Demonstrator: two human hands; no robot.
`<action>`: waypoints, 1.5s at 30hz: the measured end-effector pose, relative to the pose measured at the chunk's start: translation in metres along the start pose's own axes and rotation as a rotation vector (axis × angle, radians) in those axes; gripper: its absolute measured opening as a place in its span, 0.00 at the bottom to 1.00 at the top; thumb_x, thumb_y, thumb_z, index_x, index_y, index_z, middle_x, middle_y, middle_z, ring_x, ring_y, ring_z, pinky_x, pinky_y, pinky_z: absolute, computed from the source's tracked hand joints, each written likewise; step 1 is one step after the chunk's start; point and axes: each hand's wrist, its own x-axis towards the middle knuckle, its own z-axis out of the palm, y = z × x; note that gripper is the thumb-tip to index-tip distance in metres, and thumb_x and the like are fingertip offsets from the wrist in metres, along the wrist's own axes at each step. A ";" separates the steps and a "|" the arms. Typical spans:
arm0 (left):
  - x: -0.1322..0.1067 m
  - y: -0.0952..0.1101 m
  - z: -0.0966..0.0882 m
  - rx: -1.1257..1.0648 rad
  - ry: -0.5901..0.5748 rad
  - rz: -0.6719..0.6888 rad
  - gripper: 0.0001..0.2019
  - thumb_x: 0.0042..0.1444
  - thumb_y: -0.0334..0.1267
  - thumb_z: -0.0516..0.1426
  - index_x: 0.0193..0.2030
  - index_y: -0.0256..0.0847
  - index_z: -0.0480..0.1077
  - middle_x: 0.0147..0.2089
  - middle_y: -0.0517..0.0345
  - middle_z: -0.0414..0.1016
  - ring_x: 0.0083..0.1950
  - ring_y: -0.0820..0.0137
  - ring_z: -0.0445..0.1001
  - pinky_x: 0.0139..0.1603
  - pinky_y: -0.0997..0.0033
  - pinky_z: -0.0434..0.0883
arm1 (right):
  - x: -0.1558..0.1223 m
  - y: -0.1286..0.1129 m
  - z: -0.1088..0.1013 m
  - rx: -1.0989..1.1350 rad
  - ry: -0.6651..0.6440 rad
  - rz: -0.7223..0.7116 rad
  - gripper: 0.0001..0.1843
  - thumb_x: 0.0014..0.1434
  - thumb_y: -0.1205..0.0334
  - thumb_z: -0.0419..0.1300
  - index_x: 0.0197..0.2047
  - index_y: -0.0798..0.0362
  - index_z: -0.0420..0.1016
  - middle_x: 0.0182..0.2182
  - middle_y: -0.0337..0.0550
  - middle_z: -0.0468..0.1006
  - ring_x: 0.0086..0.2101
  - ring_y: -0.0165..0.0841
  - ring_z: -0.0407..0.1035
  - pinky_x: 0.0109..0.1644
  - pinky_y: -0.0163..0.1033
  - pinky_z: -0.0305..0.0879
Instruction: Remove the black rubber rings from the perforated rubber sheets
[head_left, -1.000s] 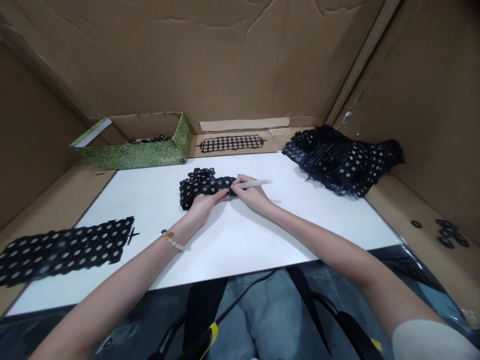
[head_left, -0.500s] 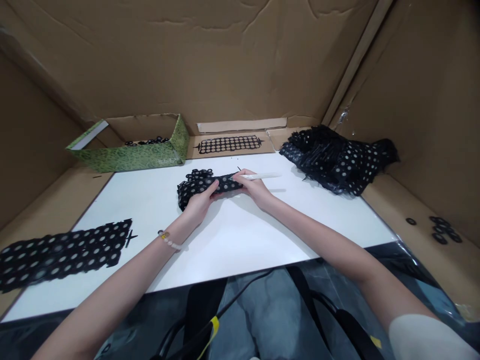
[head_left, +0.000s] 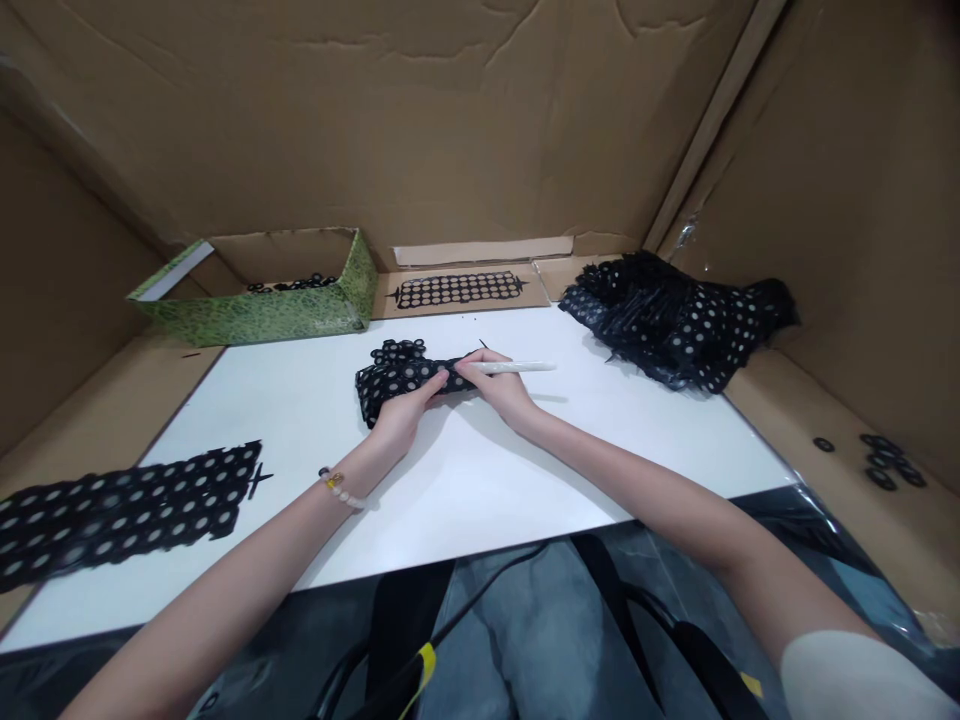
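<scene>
A black sheet with rows of pale round dots (head_left: 401, 380) is held a little above the white tabletop, toward its middle. My left hand (head_left: 405, 412) grips its near edge, thumb on top and fingers underneath. In my right hand (head_left: 501, 385) is a white pen-like tool (head_left: 525, 367), pinched with its tip at the sheet's right part. The tip itself is hidden by the fingers. Just behind the sheet lies a small cluster of black rings (head_left: 397, 350).
A green patterned box (head_left: 262, 315) with black rings inside stands back left. A perforated black grid (head_left: 459, 289) lies on cardboard behind. Black dotted sheets are heaped (head_left: 679, 315) at right; another dotted sheet (head_left: 135, 510) lies left. Loose rings (head_left: 889, 460) rest far right. Cardboard walls surround the table.
My right hand has shifted slightly left and down along the sheet, closer to my left thumb, and the white tool has moved with it. My left hand keeps its grip.
</scene>
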 end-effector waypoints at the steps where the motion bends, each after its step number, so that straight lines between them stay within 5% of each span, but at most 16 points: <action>1: 0.000 0.000 0.000 -0.002 -0.001 0.002 0.11 0.44 0.36 0.71 0.33 0.34 0.80 0.42 0.47 0.83 0.47 0.62 0.79 0.54 0.66 0.74 | 0.000 -0.001 0.000 -0.011 0.012 -0.007 0.12 0.54 0.51 0.62 0.31 0.51 0.75 0.29 0.37 0.76 0.34 0.33 0.68 0.41 0.37 0.63; 16: 0.015 -0.019 -0.015 0.186 0.111 0.082 0.18 0.41 0.49 0.71 0.33 0.36 0.79 0.39 0.45 0.83 0.54 0.54 0.77 0.54 0.61 0.73 | -0.009 -0.006 0.006 -0.155 0.120 -0.048 0.12 0.56 0.51 0.63 0.28 0.49 0.70 0.29 0.38 0.74 0.37 0.35 0.67 0.44 0.40 0.61; 33: -0.002 -0.009 0.002 0.022 0.040 0.010 0.09 0.46 0.37 0.70 0.31 0.34 0.79 0.40 0.49 0.82 0.36 0.67 0.78 0.53 0.63 0.74 | -0.010 0.002 0.008 -0.261 0.167 -0.106 0.12 0.59 0.51 0.60 0.29 0.49 0.68 0.31 0.37 0.74 0.39 0.36 0.66 0.46 0.40 0.58; 45: 0.005 0.007 -0.006 0.124 -0.137 -0.095 0.03 0.50 0.30 0.66 0.33 0.34 0.81 0.40 0.50 0.82 0.33 0.72 0.74 0.46 0.70 0.72 | -0.001 -0.001 0.001 -0.087 0.156 0.032 0.13 0.54 0.50 0.62 0.27 0.50 0.68 0.27 0.36 0.72 0.33 0.33 0.66 0.40 0.38 0.61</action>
